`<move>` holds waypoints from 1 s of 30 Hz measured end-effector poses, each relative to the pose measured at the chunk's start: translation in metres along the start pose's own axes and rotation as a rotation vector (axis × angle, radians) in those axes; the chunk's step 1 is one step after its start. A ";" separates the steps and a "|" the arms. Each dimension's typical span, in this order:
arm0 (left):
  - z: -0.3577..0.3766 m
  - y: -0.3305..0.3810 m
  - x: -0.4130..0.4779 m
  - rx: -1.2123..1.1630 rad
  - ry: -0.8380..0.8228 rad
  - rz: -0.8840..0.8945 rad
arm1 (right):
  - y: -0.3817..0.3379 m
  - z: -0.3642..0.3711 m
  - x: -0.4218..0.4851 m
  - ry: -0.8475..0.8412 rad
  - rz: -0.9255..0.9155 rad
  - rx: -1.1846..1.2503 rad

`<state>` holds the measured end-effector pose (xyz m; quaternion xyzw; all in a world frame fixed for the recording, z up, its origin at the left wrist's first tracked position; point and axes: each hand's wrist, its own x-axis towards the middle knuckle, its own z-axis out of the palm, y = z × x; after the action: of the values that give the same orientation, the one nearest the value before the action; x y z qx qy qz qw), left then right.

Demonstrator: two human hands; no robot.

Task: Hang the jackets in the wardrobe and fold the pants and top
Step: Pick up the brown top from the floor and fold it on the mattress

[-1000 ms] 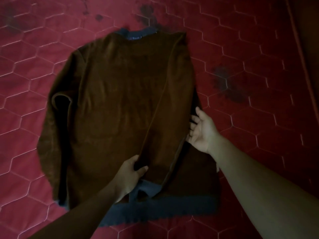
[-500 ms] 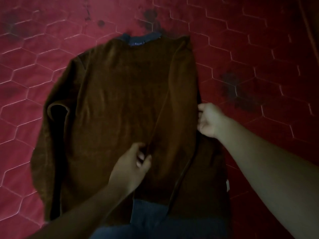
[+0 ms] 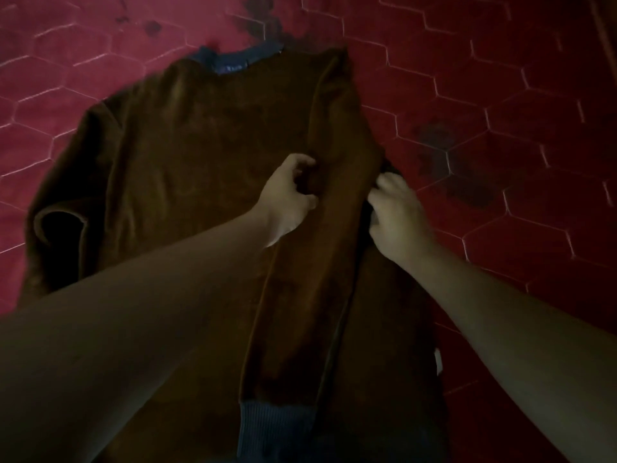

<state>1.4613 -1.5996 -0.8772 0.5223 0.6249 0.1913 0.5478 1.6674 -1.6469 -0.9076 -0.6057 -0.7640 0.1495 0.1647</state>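
A brown long-sleeved top (image 3: 187,155) with a blue collar and blue cuffs lies spread flat on a red quilted surface. Its right sleeve (image 3: 320,269) is folded lengthwise down over the body, blue cuff at the near end. My left hand (image 3: 288,195) sits at the sleeve's left edge, fingers curled and pinching the fabric. My right hand (image 3: 397,212) grips the top's right edge beside the sleeve. The left sleeve (image 3: 56,235) lies folded down along the left side.
The red surface (image 3: 500,95) has a stitched hexagon pattern and dark stains (image 3: 447,162) right of the top and near the collar. A dark wooden edge (image 3: 606,35) runs along the far right.
Both hands have moved up the folded sleeve toward the shoulder. The right hand went from open to gripping the top's edge. The view has shifted closer, so the hem is out of frame.
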 end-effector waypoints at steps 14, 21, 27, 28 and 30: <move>-0.009 0.002 -0.003 -0.006 -0.081 -0.050 | 0.004 -0.041 0.028 0.047 0.962 0.798; -0.024 -0.035 -0.098 -0.203 -0.171 -0.209 | -0.050 -0.046 -0.014 -0.204 0.878 0.767; -0.023 -0.087 -0.181 -0.333 -0.243 -0.366 | -0.052 -0.052 -0.017 -0.378 1.160 1.284; -0.020 -0.092 -0.189 -0.346 -0.245 -0.382 | -0.054 -0.053 -0.018 -0.418 1.150 1.279; -0.014 -0.100 -0.203 -0.337 -0.248 -0.389 | -0.063 -0.051 -0.031 -0.586 1.124 1.209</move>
<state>1.3750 -1.8077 -0.8552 0.3135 0.6009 0.1187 0.7256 1.6403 -1.6894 -0.8371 -0.6387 -0.1538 0.7376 0.1564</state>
